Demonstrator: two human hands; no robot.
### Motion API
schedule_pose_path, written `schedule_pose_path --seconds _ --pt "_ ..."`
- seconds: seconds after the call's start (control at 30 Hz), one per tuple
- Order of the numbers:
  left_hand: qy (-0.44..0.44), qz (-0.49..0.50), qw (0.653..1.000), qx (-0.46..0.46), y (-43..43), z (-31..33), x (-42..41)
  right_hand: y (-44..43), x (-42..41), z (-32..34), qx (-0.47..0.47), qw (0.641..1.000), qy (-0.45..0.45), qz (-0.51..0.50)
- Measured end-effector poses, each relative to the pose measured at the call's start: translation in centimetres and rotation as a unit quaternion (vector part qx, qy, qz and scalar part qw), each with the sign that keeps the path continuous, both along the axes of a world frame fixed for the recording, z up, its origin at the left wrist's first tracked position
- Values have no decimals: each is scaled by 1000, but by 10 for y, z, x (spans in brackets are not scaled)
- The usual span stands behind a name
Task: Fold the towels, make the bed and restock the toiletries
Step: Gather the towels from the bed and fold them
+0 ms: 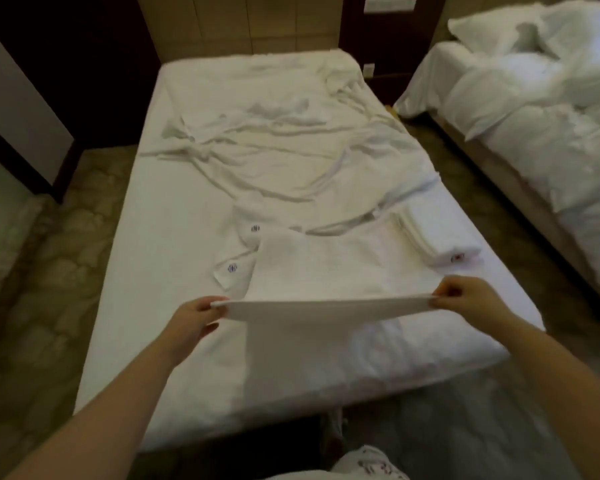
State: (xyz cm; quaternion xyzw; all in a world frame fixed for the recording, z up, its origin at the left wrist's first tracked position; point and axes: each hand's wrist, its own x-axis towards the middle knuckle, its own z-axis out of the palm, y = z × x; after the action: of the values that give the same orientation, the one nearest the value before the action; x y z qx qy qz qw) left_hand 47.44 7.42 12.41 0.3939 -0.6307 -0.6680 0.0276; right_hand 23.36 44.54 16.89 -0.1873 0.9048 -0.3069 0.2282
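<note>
My left hand (194, 317) and right hand (466, 299) pinch the white cloth towel (326, 308) by its top corners. It hangs stretched over the white-sheeted bed (160, 289).

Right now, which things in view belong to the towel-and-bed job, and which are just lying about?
In the job: towel stretched between left hand and right hand, each grip pinching a corner; folded towel stack; logo towels; rumpled sheet; bed.
Lying about: second bed piled with bedding, possibly next; dark wooden furniture; carpet.
</note>
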Motion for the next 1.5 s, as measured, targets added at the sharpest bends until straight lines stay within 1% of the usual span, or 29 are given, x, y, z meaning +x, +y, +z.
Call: schedule_pose_path --seconds 0.17,0.3,0.37,0.47,0.57,0.67,0.8,0.93,1.03,1.1,1.2,1.27,1.37,1.5 --pt "-92 -24 995 28 33 -51 73 36 75 -63 34 996 -78 -28" --pt "-108 -17 994 28 46 -61 79 48 91 -88 53 993 -91 -53" --pt "-104 -12 994 7 41 -62 65 42 83 -91 49 993 -85 -66" --pt "-77 6 997 -24 25 -63 28 23 59 -90 13 993 -51 -108" --pt "-43 26 997 -59 4 -64 -23 -3 23 -91 -29 989 -21 -142" --pt "-30 46 994 -96 -18 -77 -83 -37 -28 -106 -75 980 -6 -185" --pt "-61 79 988 -120 -49 -122 -155 -87 -105 -158 -102 968 -14 -228" --pt "-119 120 974 -148 -64 -186 -203 -125 -153 -223 -88 962 -13 -259" --pt "-141 157 965 -156 -61 -219 -222 -135 -160 -260 -82 955 -21 -283" --pt "-157 171 955 -184 -58 -231 -227 -136 -158 -273 -80 953 -10 -291" --pt "-157 198 948 -196 -55 -234 -231 -134 -155 -275 -84 946 7 -312" --pt "-135 218 951 -173 -56 -230 -235 -132 -152 -273 -98 933 12 -346" --pt "-124 205 956 -170 -60 -232 -242 -129 -151 -272 -118 921 5 -371" --pt "-122 209 955 -173 -59 -235 -251 -130 -158 -273 -123 917 -4 -379"
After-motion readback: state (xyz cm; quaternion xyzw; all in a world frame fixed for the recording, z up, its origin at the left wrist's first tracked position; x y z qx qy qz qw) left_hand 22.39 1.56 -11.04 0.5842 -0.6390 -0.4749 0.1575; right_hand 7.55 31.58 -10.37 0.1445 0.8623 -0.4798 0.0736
